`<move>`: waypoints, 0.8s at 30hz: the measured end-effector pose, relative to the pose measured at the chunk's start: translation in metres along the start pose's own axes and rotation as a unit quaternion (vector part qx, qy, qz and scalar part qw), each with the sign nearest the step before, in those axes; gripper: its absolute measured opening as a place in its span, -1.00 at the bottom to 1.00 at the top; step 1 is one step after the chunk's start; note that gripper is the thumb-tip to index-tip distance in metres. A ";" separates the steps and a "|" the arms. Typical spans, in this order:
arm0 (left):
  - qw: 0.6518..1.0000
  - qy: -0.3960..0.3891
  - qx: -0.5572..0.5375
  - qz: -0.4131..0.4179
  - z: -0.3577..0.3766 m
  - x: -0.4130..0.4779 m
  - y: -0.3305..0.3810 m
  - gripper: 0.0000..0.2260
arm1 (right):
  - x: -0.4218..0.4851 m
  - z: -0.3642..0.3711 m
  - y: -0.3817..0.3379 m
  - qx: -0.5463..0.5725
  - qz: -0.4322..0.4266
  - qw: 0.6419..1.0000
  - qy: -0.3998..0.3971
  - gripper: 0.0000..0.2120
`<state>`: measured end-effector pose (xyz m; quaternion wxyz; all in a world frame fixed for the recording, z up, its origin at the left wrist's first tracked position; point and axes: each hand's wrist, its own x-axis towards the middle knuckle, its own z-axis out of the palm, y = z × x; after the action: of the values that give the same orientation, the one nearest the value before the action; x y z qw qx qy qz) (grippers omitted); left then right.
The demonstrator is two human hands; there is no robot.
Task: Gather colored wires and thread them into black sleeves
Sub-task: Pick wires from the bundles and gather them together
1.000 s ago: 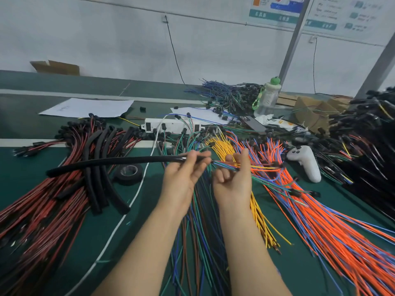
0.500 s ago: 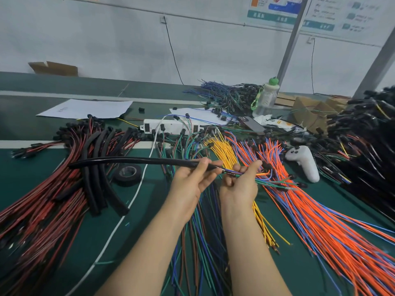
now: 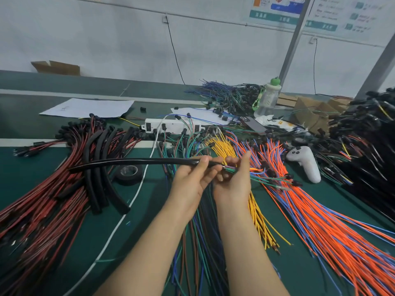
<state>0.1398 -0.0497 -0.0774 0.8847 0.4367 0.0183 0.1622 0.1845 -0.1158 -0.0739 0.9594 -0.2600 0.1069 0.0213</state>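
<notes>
I have the black sleeve (image 3: pixel 139 162) lifted off the table (image 3: pixel 32 171), lying nearly level. My left hand (image 3: pixel 190 182) is curled round its right end. My right hand (image 3: pixel 234 184) pinches a small bundle of colored wires (image 3: pixel 229 168) right at the sleeve's mouth, where green, purple and blue strands show. The bundle's tails trail off to the right of the sleeve.

The sleeve is glossy, slim and slightly bowed. Its free left end hangs over a pile of thicker loose sleeves (image 3: pixel 96 178).

The room is tight. The only bare mat lies just under the sleeve's middle, around the tape roll (image 3: pixel 128 173) and along the white cable (image 3: pixel 119 223). Left of the sleeve, red-and-black wires (image 3: pixel 42 210) spread to the frame edge. Under my forearms, below the sleeve's mouth, lie mixed green, blue and brown wires (image 3: pixel 203 231). To the right of the sleeve fan yellow wires (image 3: pixel 258 216), then orange and blue ones (image 3: pixel 320 221). A white controller (image 3: pixel 304 163) lies right of the mouth. Beyond the sleeve sits a white power strip (image 3: pixel 171 126).

I cannot see the table's near edge.
</notes>
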 end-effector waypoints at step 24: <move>0.992 -0.112 -0.065 0.004 -0.033 0.006 0.039 -0.75 | 0.002 -0.005 -0.022 0.156 0.071 0.981 0.086 -0.69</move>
<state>0.1292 -0.0010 -0.0669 0.9070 0.3939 -0.0930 0.1167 0.1879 -0.1371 -0.0674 0.9715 -0.0996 0.2091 0.0502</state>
